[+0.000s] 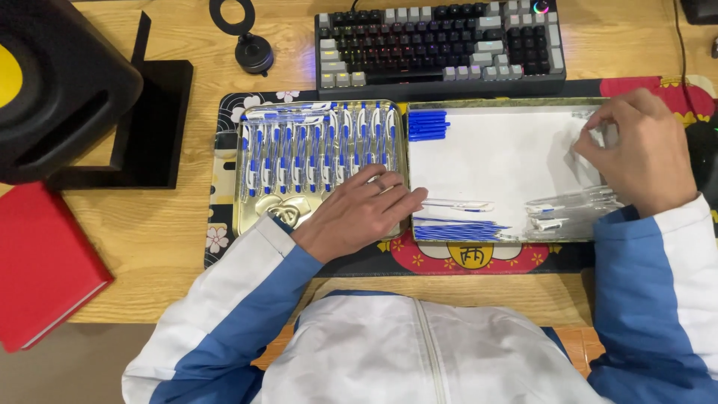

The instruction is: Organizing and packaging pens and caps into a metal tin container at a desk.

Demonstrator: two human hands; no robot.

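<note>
Head view looked straight down on a wooden desk (164, 247) with a patterned desk mat (224, 150) under two shallow trays. Left hand (357, 213) lay flat, palm down, fingers loosely spread and holding nothing — it rested on the lower right corner of the gold metal tray (247, 217), fingertips reaching over the edge toward the white tray. That gold tray held rows of assembled blue-and-white pens (314, 146) lying side by side, filling its upper part. Right hand (643, 150) sat at the right end of the white tray (501, 150), fingers curled and pinched together near some clear plastic; what exactly it gripped was too small to tell. Just below that hand lay a heap of clear pen barrels (572, 202) on the tray's lower right. A single clear pen part (458, 205) lay just beyond the left fingertips, apart from them. A stack of blue caps (428, 125) sat in the white tray's top left corner, and a bundle of thin blue refills (458, 229) lay along its lower edge. Beyond the trays — a grey-and-black keyboard (440, 41). A black speaker (60, 90) stood far left, a red notebook (41, 262) below it. Sleeves were white and blue.
</note>
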